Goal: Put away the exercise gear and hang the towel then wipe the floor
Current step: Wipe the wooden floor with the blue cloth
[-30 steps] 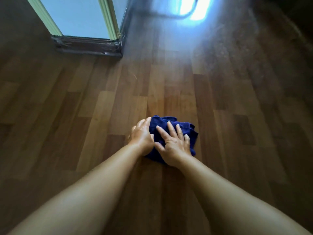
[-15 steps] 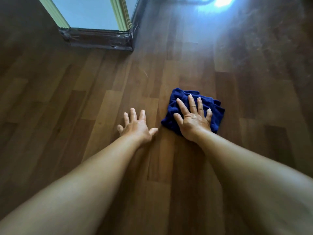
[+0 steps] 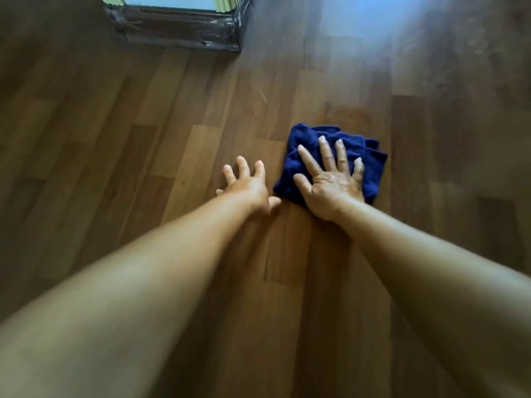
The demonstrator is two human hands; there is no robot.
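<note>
A folded dark blue cloth (image 3: 304, 145) lies on the brown wooden floor (image 3: 172, 156), right of centre. My right hand (image 3: 330, 179) presses flat on the cloth with its fingers spread and straight. My left hand (image 3: 248, 186) rests flat on the bare floor just left of the cloth, fingers spread, its thumb close to the cloth's near left corner. Both forearms reach forward from the bottom of the view.
A dark frame base (image 3: 178, 27) wrapped in plastic film stands at the top left, with pale green edges above it. Bright light glares off the floor at the top right.
One second ago both hands were on the cloth. My left hand has come off it onto the floor, and my right hand has pushed the cloth forward and to the right.
</note>
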